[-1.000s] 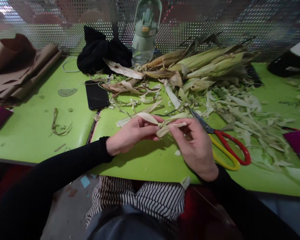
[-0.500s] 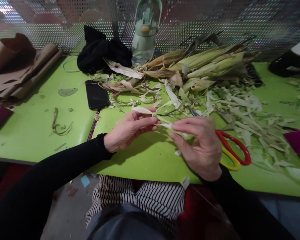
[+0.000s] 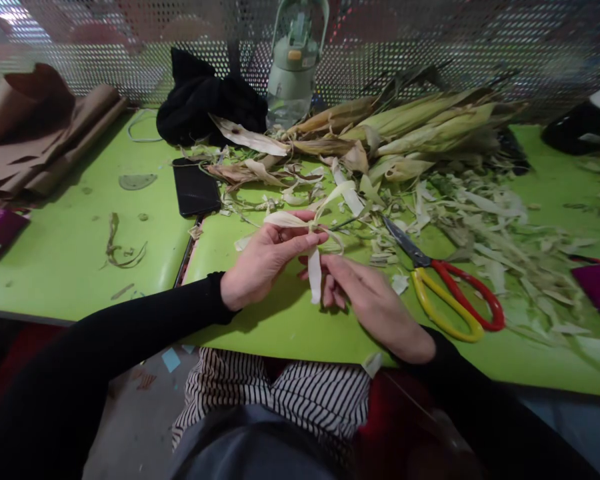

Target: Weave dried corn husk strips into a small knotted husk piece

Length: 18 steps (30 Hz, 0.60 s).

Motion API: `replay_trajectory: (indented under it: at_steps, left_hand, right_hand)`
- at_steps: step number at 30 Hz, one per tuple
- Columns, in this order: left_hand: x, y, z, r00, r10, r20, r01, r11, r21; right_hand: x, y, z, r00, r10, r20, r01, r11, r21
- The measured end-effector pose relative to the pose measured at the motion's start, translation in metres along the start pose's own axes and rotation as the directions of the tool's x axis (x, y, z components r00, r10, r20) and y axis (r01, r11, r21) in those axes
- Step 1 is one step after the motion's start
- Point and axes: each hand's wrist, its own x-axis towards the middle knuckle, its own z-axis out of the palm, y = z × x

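Observation:
My left hand (image 3: 267,260) is closed, pinching a knotted pale corn husk (image 3: 315,277) between thumb and fingers. One husk strip sticks out left over the fingers, another rises up and right, and a third hangs down toward me. My right hand (image 3: 373,297) is at the hanging strip, its fingers curled around it, some of them behind it; the exact contact is partly hidden. To the right of it lie scissors (image 3: 420,259) with one red and one yellow handle, blades apart from both hands.
Behind my hands are whole husks (image 3: 430,130), a green bottle (image 3: 293,77), black cloth (image 3: 213,100) and a phone (image 3: 196,187). Husk scraps (image 3: 500,233) spread at right. Brown paper (image 3: 45,147) lies far left. The green table (image 3: 275,333) ends just before my lap.
My right hand has drawn a husk strip right, then come back left and lower beside the left hand. The strip now hangs downward. The scissors' blades have come back into view.

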Motion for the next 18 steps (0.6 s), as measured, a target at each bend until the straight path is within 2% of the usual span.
replay_trajectory:
  at_steps: [1, 3, 6, 9, 11, 12, 13, 15, 18]
  left_hand:
    - [0.000, -0.001, 0.000, 1.000, -0.006, 0.011, 0.006, 1.000, 0.000]
    - [0.000, -0.002, 0.000, 1.000, -0.002, 0.031, 0.002, 1.000, -0.004]
    - [0.002, -0.004, -0.003, 0.998, 0.026, 0.050, -0.027, 1.000, 0.013]
    - [0.002, -0.005, -0.004, 0.998, 0.037, 0.057, -0.040, 0.998, 0.052]
    - [0.002, -0.004, -0.004, 0.997, 0.043, 0.062, -0.048, 0.996, 0.082]
    - [0.001, -0.004, -0.004, 0.997, 0.050, 0.060, -0.055, 0.994, 0.094]
    - [0.001, -0.004, -0.004, 0.997, 0.060, 0.057, -0.066, 0.993, 0.102]
    - [0.001, -0.005, -0.003, 0.996, 0.082, 0.045, -0.087, 0.990, 0.113]
    - [0.001, -0.008, -0.005, 0.995, 0.091, 0.044, -0.096, 0.986, 0.137]
  right_hand:
    - [0.001, 0.000, 0.000, 0.993, 0.100, 0.064, -0.110, 0.980, 0.166]
    - [0.003, -0.001, 0.000, 0.972, 0.185, 0.146, -0.228, 0.896, 0.382]
    - [0.004, -0.002, -0.001, 0.966, 0.177, 0.190, -0.244, 0.868, 0.432]
    - [0.001, -0.001, 0.001, 0.988, 0.115, 0.107, -0.138, 0.958, 0.250]
    - [-0.001, 0.001, 0.002, 1.000, -0.006, 0.002, 0.006, 1.000, -0.017]
    - [-0.003, 0.004, 0.003, 0.994, -0.099, -0.049, 0.088, 0.979, -0.184]
    - [-0.004, 0.006, 0.004, 0.974, -0.208, -0.086, 0.165, 0.921, -0.354]
    - [-0.005, 0.011, 0.006, 0.899, -0.423, -0.114, 0.255, 0.717, -0.648]
    - [-0.005, 0.015, 0.009, 0.777, -0.626, -0.062, 0.231, 0.375, -0.898]
